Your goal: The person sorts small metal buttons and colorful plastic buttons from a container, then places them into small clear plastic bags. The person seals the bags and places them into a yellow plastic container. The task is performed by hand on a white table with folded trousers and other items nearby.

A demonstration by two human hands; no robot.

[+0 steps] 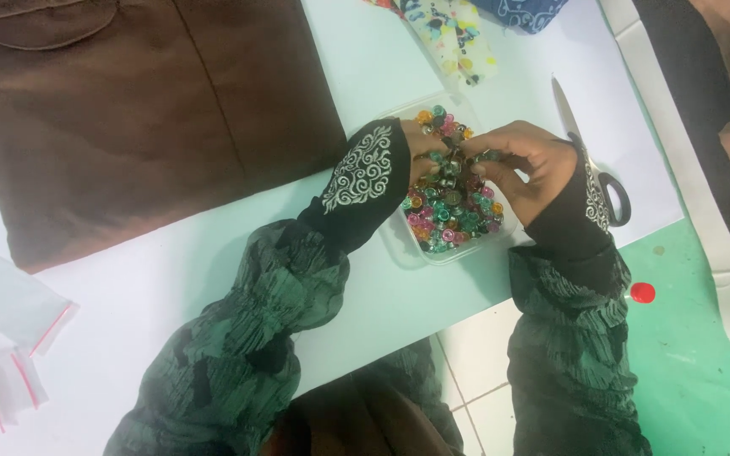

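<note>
White tabletop, frame centre: left hand and right hand pinching small beads above clear tray, mid-sorting; fine fingertip control needed next.

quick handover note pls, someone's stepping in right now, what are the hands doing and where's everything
Left hand: fingers curled over the clear tray of coloured beads, pinching something small; what it is cannot be told.
Right hand: fingertips meet the left hand's above the beads.
Scissors lie just beyond the right wrist. Brown cloth is spread at the far left, small plastic bags at the near left.
Done or left: cannot tell from this view.
</note>
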